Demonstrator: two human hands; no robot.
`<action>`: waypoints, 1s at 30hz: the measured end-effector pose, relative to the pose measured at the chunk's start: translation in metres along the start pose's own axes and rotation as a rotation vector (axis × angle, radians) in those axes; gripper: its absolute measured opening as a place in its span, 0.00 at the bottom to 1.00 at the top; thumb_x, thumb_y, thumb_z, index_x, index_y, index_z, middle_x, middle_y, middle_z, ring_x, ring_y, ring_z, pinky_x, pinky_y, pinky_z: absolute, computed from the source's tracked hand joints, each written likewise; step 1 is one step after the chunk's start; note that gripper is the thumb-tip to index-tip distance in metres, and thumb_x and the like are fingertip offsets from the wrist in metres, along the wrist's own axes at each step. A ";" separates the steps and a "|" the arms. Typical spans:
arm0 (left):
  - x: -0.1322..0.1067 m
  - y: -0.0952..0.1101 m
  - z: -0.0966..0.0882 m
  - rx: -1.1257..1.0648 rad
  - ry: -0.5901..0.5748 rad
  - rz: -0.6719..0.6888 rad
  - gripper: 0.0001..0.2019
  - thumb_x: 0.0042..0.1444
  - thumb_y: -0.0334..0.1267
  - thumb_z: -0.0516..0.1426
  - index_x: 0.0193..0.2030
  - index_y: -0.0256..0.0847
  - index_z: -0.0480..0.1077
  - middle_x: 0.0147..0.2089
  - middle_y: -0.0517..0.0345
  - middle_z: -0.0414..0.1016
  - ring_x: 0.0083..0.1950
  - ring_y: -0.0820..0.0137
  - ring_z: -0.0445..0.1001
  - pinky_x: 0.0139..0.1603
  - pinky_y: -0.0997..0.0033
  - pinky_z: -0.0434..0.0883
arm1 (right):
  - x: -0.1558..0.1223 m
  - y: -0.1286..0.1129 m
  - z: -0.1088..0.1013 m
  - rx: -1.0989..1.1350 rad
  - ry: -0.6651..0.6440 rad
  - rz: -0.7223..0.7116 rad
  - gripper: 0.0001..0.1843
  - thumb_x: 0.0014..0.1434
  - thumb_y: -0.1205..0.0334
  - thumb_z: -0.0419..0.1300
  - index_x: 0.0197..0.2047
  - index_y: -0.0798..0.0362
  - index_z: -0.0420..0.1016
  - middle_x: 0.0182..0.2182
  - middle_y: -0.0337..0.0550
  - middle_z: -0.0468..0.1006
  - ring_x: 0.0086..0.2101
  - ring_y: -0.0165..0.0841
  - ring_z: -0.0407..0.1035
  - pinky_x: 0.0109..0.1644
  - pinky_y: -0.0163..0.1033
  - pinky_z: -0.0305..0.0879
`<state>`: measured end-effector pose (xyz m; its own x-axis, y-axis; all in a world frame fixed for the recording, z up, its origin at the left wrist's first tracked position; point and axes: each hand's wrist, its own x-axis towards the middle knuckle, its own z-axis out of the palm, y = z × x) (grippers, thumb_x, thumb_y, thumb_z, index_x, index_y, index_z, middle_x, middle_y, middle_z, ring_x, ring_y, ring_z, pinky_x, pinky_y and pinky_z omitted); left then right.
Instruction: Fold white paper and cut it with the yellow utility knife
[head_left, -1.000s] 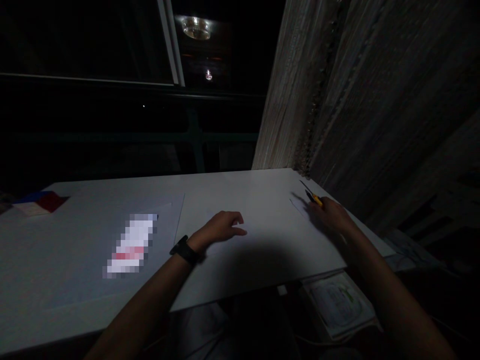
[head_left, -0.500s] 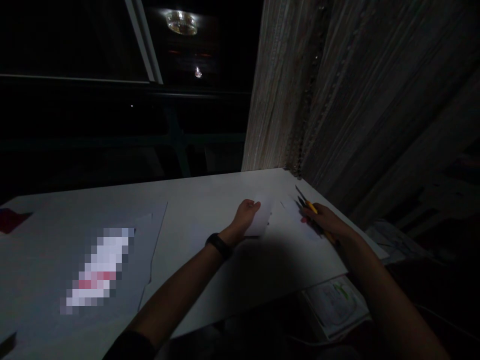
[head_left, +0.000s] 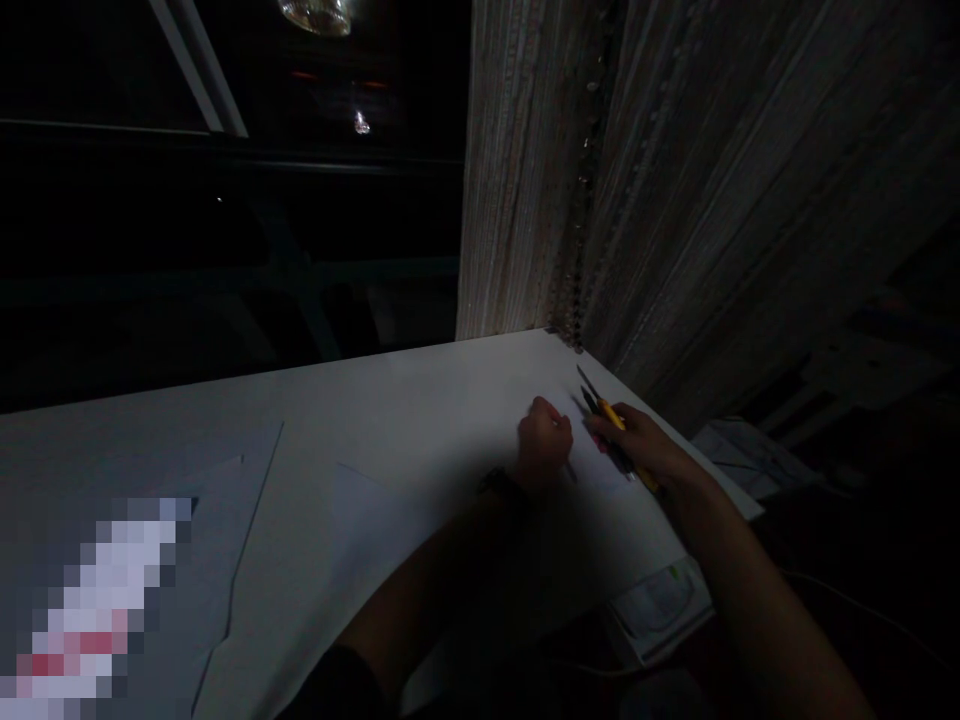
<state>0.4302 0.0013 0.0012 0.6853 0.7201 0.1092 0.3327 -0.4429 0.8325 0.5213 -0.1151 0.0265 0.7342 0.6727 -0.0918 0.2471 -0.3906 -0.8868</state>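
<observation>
My left hand point(head_left: 545, 442) is closed over the white table, its fingers curled. A short thin dark stick-like thing point(head_left: 571, 470) shows beside its lower edge, and I cannot tell whether the hand holds it. My right hand point(head_left: 649, 445) is wrapped round a bundle of pens and slim tools near the table's right edge. In that bundle are a yellow-handled slim tool point(head_left: 611, 413) with a long thin tip and a black pen point(head_left: 589, 399); something pink shows below. Left of my left forearm lies a sheet of white paper point(head_left: 375, 510).
The white table point(head_left: 420, 385) meets a dark window and a striped curtain point(head_left: 510, 200) with a bead chain point(head_left: 581, 250). Large paper sheets point(head_left: 240, 520) lie at left, partly blurred out. Below the front edge are more papers point(head_left: 660, 605). The room is dim.
My left hand has let go of the white paper and moved right, close to my right hand. My right hand still grips its bundle. The view has swung slightly right.
</observation>
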 end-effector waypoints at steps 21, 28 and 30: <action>0.000 -0.012 0.001 0.064 0.022 0.356 0.08 0.45 0.28 0.55 0.32 0.42 0.60 0.33 0.57 0.71 0.37 0.68 0.72 0.42 0.69 0.69 | 0.015 0.011 -0.012 -0.698 0.150 -0.113 0.17 0.47 0.56 0.62 0.39 0.55 0.70 0.33 0.46 0.76 0.33 0.36 0.68 0.33 0.35 0.59; -0.008 -0.010 -0.016 0.365 0.002 0.416 0.08 0.42 0.28 0.53 0.31 0.40 0.65 0.33 0.52 0.72 0.38 0.64 0.70 0.42 0.65 0.68 | 0.012 0.006 -0.011 -0.734 0.137 -0.124 0.17 0.49 0.55 0.62 0.40 0.55 0.70 0.34 0.47 0.77 0.33 0.36 0.70 0.33 0.35 0.59; -0.011 -0.010 -0.017 0.406 -0.044 0.424 0.07 0.44 0.29 0.52 0.32 0.40 0.66 0.34 0.52 0.73 0.39 0.63 0.71 0.43 0.64 0.68 | 0.012 0.005 -0.010 -0.737 0.128 -0.128 0.16 0.50 0.55 0.61 0.40 0.55 0.71 0.34 0.47 0.77 0.34 0.36 0.70 0.33 0.35 0.59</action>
<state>0.4087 0.0072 0.0004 0.8359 0.4166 0.3574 0.2393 -0.8626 0.4458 0.5376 -0.1156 0.0258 0.7278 0.6805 0.0845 0.6610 -0.6634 -0.3507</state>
